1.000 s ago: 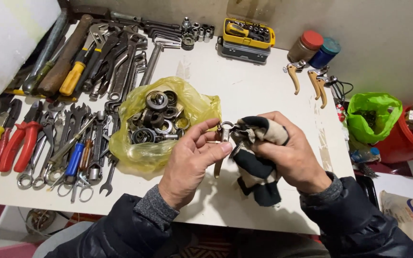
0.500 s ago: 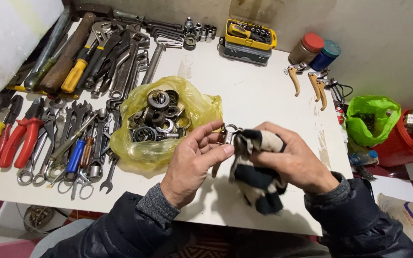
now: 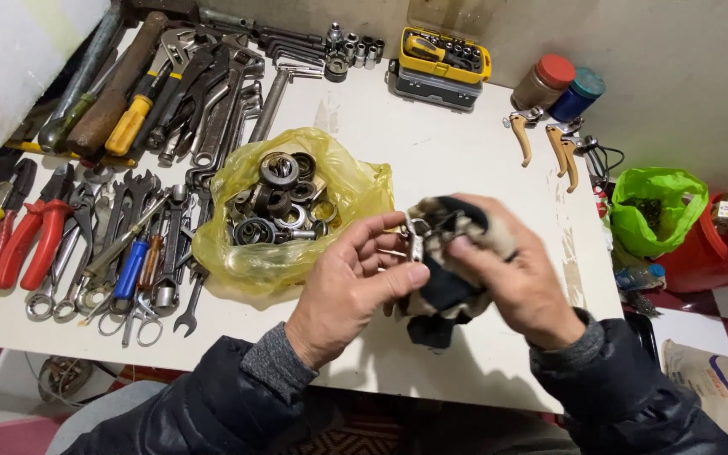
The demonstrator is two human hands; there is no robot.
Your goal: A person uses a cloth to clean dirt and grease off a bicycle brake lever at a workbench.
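My left hand (image 3: 355, 282) pinches a small metal ring-shaped part (image 3: 415, 238) between thumb and fingers, just above the white table (image 3: 431, 143). My right hand (image 3: 511, 274) is wrapped around a dirty black and grey rag (image 3: 444, 291) and presses it against that part. To the left of my hands lies an open yellow plastic bag (image 3: 238, 253) holding several steel bearings and rings (image 3: 280, 198).
Wrenches, pliers and screwdrivers (image 3: 120, 244) lie in rows at the left; hammers and bigger spanners (image 3: 170, 84) at the back left. A yellow socket case (image 3: 446, 55), two jars (image 3: 558, 84), tan-handled levers (image 3: 549, 143), a green bag (image 3: 655, 206) and a red bucket (image 3: 709, 261) are on the right.
Both hands stayed at the table's front middle. The rag has shifted around the metal part and my right hand has turned over it; the camera has tilted slightly.
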